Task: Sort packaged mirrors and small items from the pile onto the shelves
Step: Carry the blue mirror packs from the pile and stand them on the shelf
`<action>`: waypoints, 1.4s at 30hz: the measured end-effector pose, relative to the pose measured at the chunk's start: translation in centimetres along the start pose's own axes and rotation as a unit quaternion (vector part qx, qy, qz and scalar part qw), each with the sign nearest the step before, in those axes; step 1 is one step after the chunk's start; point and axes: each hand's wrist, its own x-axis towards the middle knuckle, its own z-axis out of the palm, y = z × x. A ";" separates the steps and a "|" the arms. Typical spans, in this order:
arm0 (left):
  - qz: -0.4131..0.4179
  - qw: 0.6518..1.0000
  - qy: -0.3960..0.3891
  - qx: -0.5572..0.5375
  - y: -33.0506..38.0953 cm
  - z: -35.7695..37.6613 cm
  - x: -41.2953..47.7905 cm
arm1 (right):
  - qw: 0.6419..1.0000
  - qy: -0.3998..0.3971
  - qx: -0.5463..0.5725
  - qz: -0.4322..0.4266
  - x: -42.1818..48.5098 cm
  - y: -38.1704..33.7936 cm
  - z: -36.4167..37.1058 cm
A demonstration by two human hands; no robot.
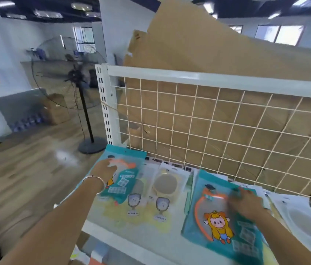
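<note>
Shelf [112,232]: left hand [104,169] on left teal package [121,189], grip blurred, cannot tell. Right hand [246,203] presses cartoon teal package [194,222], grip wide, fingers flat. Round mirror pack [165,183] between. Wire grid [208,121], cardboard [198,44] block the back; pedestal fan [68,73] left.

Teal packet [225,222] below white grid panel [189,76] — yellow cartoon figure, orange loop; brown cardboard [198,44] behind grid; black fan [76,75] left of it.
</note>
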 end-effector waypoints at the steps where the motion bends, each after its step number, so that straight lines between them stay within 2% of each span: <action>1: -0.006 1.000 0.005 0.016 -0.4 0.0 0.6 | 0.999 0.018 -0.001 0.031 -0.4 0.3 0.0; 3: 0.008 0.999 0.011 0.046 -0.7 -0.1 1.1 | 0.997 0.047 -0.001 0.065 -1.9 0.1 -0.6; 5: 0.012 0.998 0.011 0.068 -1.1 0.0 2.1 | 0.995 0.042 0.007 0.090 -2.9 0.0 -1.3; 10: -0.017 0.998 0.009 0.058 -3.5 0.8 5.8 | 0.981 -0.014 0.163 0.109 -3.1 1.5 -2.2; 12: -0.019 0.996 0.023 0.079 -3.3 0.3 5.8 | 0.979 -0.044 0.154 0.130 -3.1 1.7 -2.3; 14: -0.012 0.998 0.032 0.044 -2.4 -0.5 4.9 | 0.978 -0.057 0.137 0.146 -3.2 1.6 -2.5; 19: -0.035 0.999 -0.020 0.017 -3.0 -1.0 5.5 | 0.978 -0.082 0.104 0.163 -3.2 1.8 -2.6; 27: -0.073 0.996 -0.045 0.010 -3.4 -2.6 5.4 | 0.955 -0.127 0.175 0.204 -3.2 2.5 -2.4; 31: -0.080 0.995 -0.063 -0.008 -3.5 -2.8 5.8 | 0.953 -0.101 0.208 0.196 -3.0 1.8 -2.4; 37: -0.063 0.998 -0.019 0.004 -2.7 -2.8 5.2 | 0.937 -0.067 0.284 0.194 -3.7 0.4 -2.4; 42: -0.169 0.970 -0.097 -0.142 -3.4 -3.6 4.5 | 0.893 -0.085 0.388 0.212 -5.2 0.6 -2.1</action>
